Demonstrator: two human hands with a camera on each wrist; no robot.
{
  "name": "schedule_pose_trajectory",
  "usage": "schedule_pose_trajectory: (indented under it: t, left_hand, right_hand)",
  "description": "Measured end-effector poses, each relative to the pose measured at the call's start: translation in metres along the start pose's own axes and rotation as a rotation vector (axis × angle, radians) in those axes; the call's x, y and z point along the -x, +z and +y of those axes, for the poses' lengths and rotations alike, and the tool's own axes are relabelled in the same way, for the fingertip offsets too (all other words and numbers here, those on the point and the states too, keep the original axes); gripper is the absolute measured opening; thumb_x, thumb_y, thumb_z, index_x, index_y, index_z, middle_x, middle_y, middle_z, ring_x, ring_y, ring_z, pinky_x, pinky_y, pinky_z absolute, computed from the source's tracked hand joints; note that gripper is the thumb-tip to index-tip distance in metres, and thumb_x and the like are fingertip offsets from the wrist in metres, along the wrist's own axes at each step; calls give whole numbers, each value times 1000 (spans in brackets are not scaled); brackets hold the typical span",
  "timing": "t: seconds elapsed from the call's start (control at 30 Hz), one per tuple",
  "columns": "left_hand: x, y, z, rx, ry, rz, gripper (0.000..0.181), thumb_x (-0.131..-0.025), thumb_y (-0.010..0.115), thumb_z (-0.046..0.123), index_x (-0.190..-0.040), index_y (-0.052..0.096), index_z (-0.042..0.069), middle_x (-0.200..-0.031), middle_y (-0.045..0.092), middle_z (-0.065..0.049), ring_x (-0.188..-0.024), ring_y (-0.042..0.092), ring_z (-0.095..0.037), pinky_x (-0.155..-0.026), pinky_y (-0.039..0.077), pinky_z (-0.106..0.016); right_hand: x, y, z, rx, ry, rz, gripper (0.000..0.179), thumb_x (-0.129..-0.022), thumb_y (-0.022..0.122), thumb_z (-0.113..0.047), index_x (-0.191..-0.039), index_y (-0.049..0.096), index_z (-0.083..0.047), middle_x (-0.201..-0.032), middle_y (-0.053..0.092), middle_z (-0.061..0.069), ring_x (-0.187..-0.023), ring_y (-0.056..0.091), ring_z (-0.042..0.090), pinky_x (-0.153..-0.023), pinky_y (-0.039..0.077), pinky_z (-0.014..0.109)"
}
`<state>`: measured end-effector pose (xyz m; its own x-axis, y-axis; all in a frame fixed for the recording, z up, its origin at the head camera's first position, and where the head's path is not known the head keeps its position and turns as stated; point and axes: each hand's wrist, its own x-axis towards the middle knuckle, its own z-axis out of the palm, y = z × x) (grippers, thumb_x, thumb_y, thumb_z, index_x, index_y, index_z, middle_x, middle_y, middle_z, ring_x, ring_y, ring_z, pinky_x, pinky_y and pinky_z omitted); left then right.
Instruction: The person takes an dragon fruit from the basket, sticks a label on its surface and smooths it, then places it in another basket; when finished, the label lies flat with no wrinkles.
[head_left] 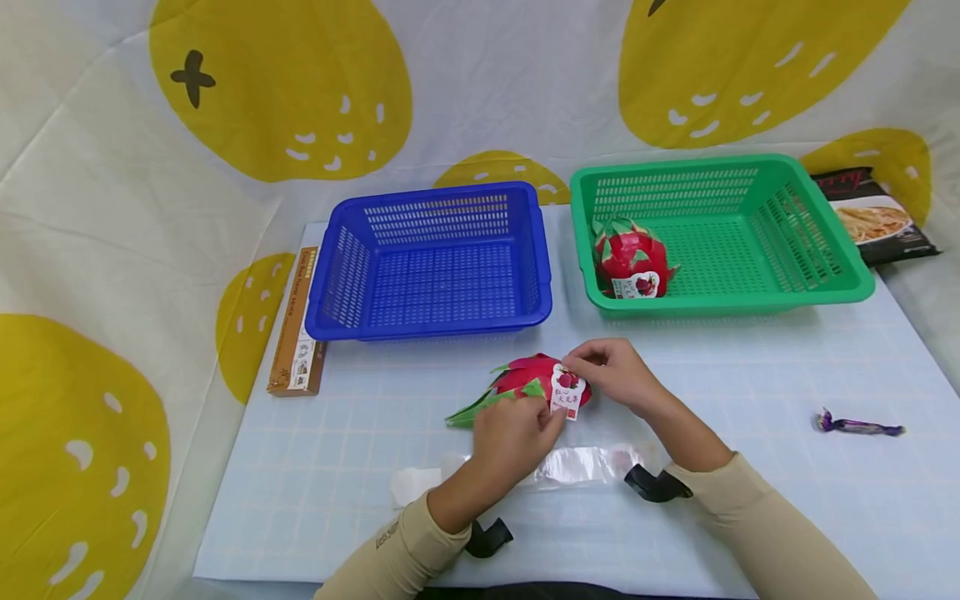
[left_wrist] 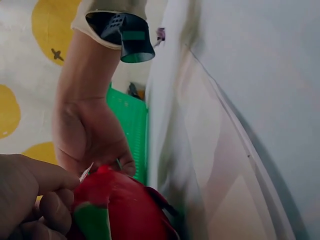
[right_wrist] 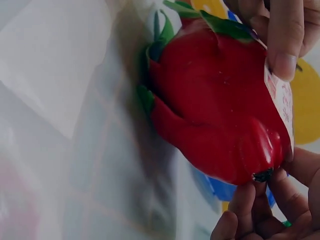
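A red dragon fruit (head_left: pixel 525 377) with green-tipped scales lies on its side on the table. A white printed label (head_left: pixel 567 390) sits against its right end. My left hand (head_left: pixel 517 437) pinches the label's lower edge between thumb and finger, its knuckles close over the fruit. From the other side, my right hand (head_left: pixel 618 375) has its thumb and fingertips at the label's upper edge. In the right wrist view the right fingertips (right_wrist: pixel 244 197) reach the dark stub at the fruit's end, and the left thumb (right_wrist: pixel 284 62) presses the label's other end.
Behind stand a blue basket (head_left: pixel 427 332) and a green basket (head_left: pixel 727 304) holding another labelled dragon fruit (head_left: pixel 632 254). A brown box (head_left: pixel 296 321) lies left, a black food packet (head_left: pixel 873 218) and purple-wrapped candy (head_left: pixel 860 426) right. A shiny clear plastic strip (head_left: pixel 581 465) lies in front.
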<state>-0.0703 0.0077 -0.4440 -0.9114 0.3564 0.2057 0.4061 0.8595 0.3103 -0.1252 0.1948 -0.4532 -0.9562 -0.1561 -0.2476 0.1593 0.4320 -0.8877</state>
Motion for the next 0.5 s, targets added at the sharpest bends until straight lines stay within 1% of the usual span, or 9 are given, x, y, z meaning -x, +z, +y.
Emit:
schedule_pose_trajectory:
  t: [0.1,0.23,0.3,0.37,0.5]
  left_hand:
    - [1,3,-2,-58,26,35,48,-84,66,42,-49,39,22,-43,28,9,-40,30,-7,-38,15,-20]
    - [2,6,-4,-100,67,90,47,-83,66,43,-50,40,22,-45,26,10,-39,32,-8,-38,14,-20]
    - [2,7,-6,-98,82,111,46,-82,67,43,-51,40,22,-45,25,10,-39,32,-7,-38,14,-19]
    - [3,6,-8,-81,93,116,46,-82,68,42,-52,40,22,-46,24,10,-40,31,-7,-39,14,-19]
    - [3,6,-10,-37,106,104,44,-82,69,40,-54,40,22,-48,25,11,-42,28,-5,-40,14,-18]
  right_hand:
    - [3,-1,1,7,-42,-17,33,-88,67,-30,-104,69,-1,-92,67,9,-80,56,20,-64,51,28]
    - [9,-4,5,20,-130,-69,34,-82,73,-25,-109,67,-6,-97,65,9,-83,59,21,-67,53,29]
    - [11,-4,9,39,-174,-90,41,-77,78,-24,-113,65,-8,-102,64,8,-86,59,22,-71,54,31]
    - [13,-2,12,67,-218,-99,49,-74,80,-24,-117,63,-10,-109,62,7,-92,58,22,-76,54,34]
    - [15,1,17,132,-271,-88,59,-70,83,-27,-123,59,-13,-118,59,6,-100,57,21,-80,53,37]
